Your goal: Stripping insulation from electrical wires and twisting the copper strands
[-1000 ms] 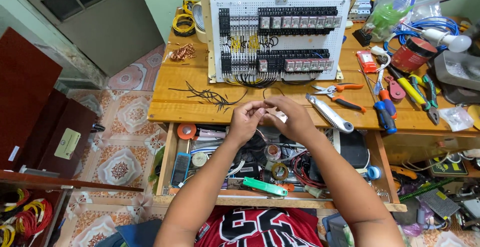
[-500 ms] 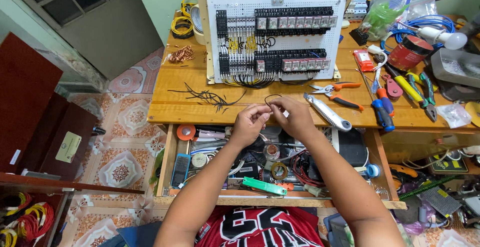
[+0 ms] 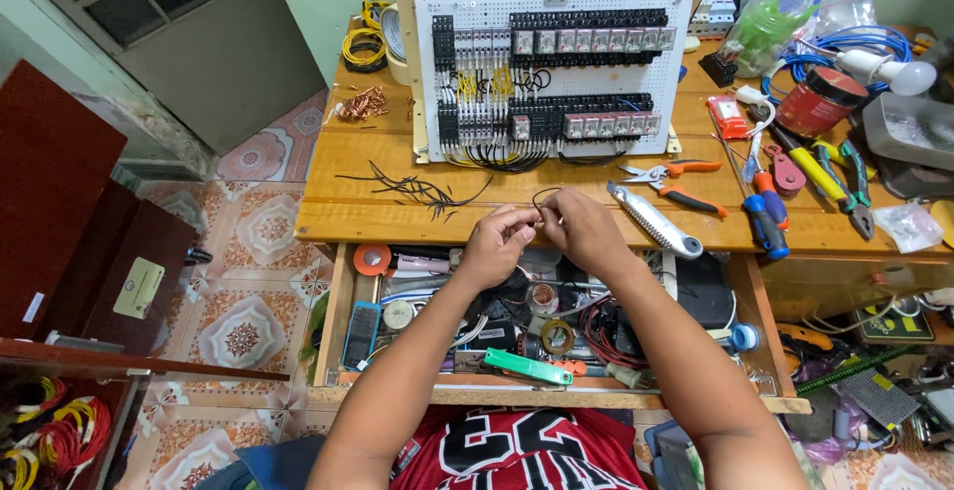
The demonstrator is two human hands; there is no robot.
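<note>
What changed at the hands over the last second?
A second ago the fingertips pinched a small pale piece; now both hands, left hand and right hand, hold a thin black wire looping above them. Hands barely moved; utility knife and panel unmoved.

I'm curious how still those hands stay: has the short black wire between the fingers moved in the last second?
Yes. The black wire now loops up above both hands, toward the white panel; a second ago no loop showed there against the desk edge.

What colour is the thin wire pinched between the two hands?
Black wire, looped above the fingertips; the head view shows it.
</note>
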